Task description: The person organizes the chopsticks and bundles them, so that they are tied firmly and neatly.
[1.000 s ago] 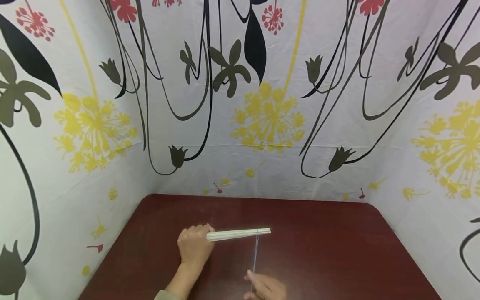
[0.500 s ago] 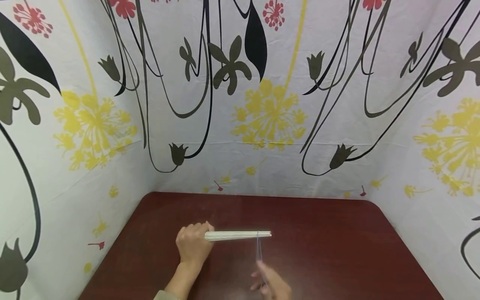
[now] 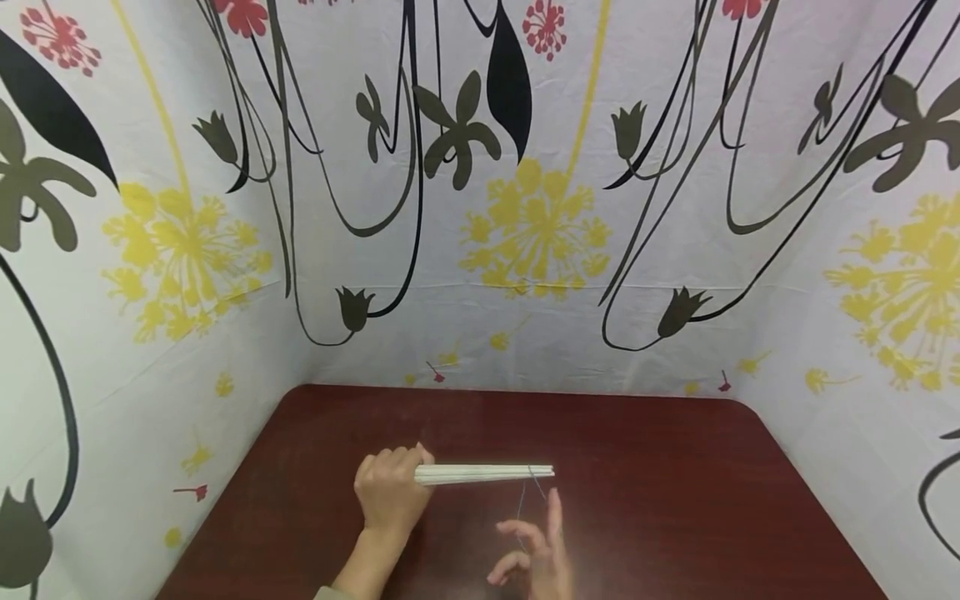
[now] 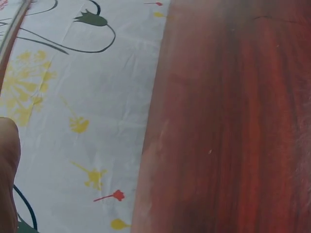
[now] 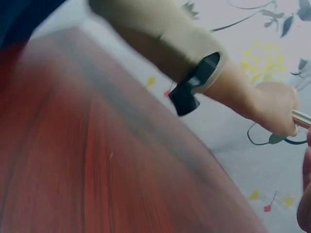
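Observation:
In the head view my left hand point(image 3: 392, 493) grips a bundle of slim pale chopsticks point(image 3: 476, 474), held level above the table and pointing right. Near the bundle's right end hangs a thin blue-grey rubber band point(image 3: 522, 502). Its strands run down to my right hand point(image 3: 546, 554), whose index finger points up while the other visible fingers are spread and partly bent. In the left wrist view, only part of the left hand point(image 4: 7, 165) and the chopsticks point(image 4: 10, 41) shows. The right wrist view has the left hand point(image 5: 274, 108) around the chopsticks point(image 5: 302, 119), with right-hand fingers point(image 5: 305, 204) at the edge.
A dark red-brown table point(image 3: 675, 492) lies beneath both hands. Around its far and side edges hangs a white cloth point(image 3: 555, 358) printed with flowers and stems. A dark strap point(image 5: 194, 87) circles the left sleeve point(image 5: 160, 39).
My right hand has turned and spread its fingers, so the band's strands now stand apart instead of close together. The chopsticks have levelled and shifted slightly right; the left hand keeps its grip.

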{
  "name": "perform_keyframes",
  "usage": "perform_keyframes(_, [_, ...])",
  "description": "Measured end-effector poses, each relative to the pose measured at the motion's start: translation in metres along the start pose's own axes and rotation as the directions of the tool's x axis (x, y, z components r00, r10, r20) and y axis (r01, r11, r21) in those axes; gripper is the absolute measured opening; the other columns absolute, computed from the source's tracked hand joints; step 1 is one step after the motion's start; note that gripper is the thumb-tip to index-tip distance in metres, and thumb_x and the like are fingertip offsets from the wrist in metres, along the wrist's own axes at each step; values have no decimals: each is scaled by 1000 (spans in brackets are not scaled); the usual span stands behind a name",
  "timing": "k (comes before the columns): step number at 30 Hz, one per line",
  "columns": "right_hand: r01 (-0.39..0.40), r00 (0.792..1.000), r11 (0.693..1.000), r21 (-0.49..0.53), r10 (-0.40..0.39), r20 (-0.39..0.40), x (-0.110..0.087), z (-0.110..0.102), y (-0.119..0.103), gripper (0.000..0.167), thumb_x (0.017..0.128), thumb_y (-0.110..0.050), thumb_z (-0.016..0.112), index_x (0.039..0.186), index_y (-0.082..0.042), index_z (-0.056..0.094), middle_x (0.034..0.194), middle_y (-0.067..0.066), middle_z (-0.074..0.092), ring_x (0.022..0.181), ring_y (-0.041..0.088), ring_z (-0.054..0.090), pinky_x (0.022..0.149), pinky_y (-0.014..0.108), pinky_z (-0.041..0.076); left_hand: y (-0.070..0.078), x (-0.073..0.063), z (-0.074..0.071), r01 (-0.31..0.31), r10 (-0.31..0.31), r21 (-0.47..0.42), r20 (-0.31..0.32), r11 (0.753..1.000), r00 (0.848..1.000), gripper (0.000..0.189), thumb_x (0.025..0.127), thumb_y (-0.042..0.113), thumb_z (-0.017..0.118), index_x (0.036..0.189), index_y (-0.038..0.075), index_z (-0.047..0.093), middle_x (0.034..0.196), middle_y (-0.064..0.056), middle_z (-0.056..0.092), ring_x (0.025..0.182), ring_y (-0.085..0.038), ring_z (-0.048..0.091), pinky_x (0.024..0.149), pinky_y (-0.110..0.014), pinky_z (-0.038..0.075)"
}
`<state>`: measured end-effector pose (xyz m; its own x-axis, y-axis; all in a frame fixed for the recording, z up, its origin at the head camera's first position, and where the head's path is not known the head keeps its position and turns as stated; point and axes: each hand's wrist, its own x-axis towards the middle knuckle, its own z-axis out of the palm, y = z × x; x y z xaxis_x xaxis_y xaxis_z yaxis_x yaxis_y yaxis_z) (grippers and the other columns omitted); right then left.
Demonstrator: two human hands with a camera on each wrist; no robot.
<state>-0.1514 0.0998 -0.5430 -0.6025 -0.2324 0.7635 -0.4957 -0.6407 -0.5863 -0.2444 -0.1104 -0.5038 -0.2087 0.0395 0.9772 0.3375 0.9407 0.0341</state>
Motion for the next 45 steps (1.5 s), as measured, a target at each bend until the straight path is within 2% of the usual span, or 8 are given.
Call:
perform_keyframes(7, [-323, 875, 911, 256, 390, -285, 6, -14, -27, 67, 105, -51, 10, 121, -27, 71, 89, -7, 71, 75, 7, 68, 71, 23, 54, -2, 16, -7, -151, 145, -51, -109, 987, 983, 45, 87, 15, 51, 48, 17, 29, 43, 6, 30, 40, -11, 20, 40, -25, 21])
perform_keyframes(11, [-363, 873, 932, -22, 331, -359, 23, -23, -42, 68, 111, -34, 10, 115, -14, 75, 74, -4, 67, 64, 6, 62, 59, 26, 53, -1, 24, -12, -211, 201, -73, -128, 975, 971, 46, 90, 16, 50, 49, 17, 27, 44, 7, 28, 41, -9, 19, 40, -24, 20])
perform_keyframes(15, [-426, 882, 817, -388, 280, -380, 41, -26, -47, 35, 107, -6, 39, 110, 4, 72, 65, 11, 64, 52, 14, 61, 48, 35, 54, 1, 24, -8, -211, 201, -71, -124, 975, 972, 45, 89, 16, 50, 49, 17, 29, 44, 7, 30, 40, -11, 20, 40, -24, 20])
perform_keyframes(21, [-527, 831, 736, -425, 340, -440, 58, -39, -43, 13, 95, 2, 63, 102, 11, 67, 66, 6, 65, 53, 11, 61, 49, 31, 54, 4, 17, 0, -64, 63, -17, -29, 998, 998, 36, 81, 15, 54, 48, 15, 40, 44, 4, 37, 37, -16, 30, 40, -29, 24])
perform_keyframes(31, [-205, 923, 727, -655, -79, -376, 47, -34, -16, 33, 80, 17, 73, 106, 6, 56, 67, 12, 68, 37, 12, 54, 36, 25, 46, 5, 17, 0, 82, -83, 24, 80, 996, 993, 29, 76, 17, 54, 47, 17, 49, 43, 3, 40, 35, -16, 33, 40, -30, 25])
perform_keyframes(35, [129, 988, 525, -842, -142, 63, 47, -45, -16, 11, 84, 6, 75, 89, -4, 71, 77, 7, 73, 54, 10, 65, 52, 16, 51, 2, 20, -3, 100, -105, 42, 128, 994, 986, 30, 75, 17, 53, 46, 17, 44, 42, 3, 39, 36, -15, 27, 40, -29, 24])
perform_keyframes(40, [486, 873, 275, -830, -211, 440, 55, -34, -28, 35, 98, -29, 66, 114, 2, 72, 90, 6, 74, 73, 7, 68, 67, 16, 53, 4, 18, -6, 129, -136, 48, 226, 991, 964, 36, 73, 17, 55, 45, 21, 33, 41, 4, 35, 41, -8, 16, 41, -25, 19])
perform_keyframes(45, [519, 844, 440, -733, -398, 359, 63, -12, -31, 72, 100, -29, 62, 143, 20, 34, 98, 19, 74, 63, 13, 69, 58, 17, 53, 8, 23, -4, 133, -137, 32, 217, 991, 967, 37, 75, 17, 54, 45, 19, 32, 40, 3, 34, 39, -10, 17, 40, -26, 19])
